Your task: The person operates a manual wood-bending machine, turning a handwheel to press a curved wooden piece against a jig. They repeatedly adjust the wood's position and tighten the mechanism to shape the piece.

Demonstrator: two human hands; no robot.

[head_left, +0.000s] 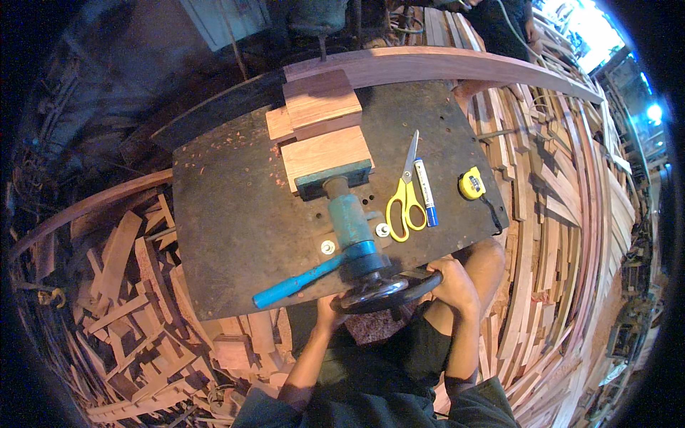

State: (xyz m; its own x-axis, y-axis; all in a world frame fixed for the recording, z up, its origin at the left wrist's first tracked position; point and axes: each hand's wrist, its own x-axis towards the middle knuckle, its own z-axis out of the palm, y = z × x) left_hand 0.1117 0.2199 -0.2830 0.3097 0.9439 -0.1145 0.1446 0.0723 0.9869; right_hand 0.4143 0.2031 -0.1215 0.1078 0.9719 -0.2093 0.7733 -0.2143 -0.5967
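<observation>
Both my hands are on the black handwheel of a teal screw vise at the table's near edge. My right hand is closed round the right side of its rim. At the left side, my left hand grips the rim, its fingers partly hidden. A bright blue lever sticks out left from the vise. Its teal jaw plate touches a wooden block. Behind that stand another wooden block and a smaller wood piece.
Right of the vise lie yellow-handled scissors, a blue-capped marker and a yellow tape measure on the dark tabletop. A long curved board spans the far edge. Wood strips and offcuts flank the table. Another person stands far right.
</observation>
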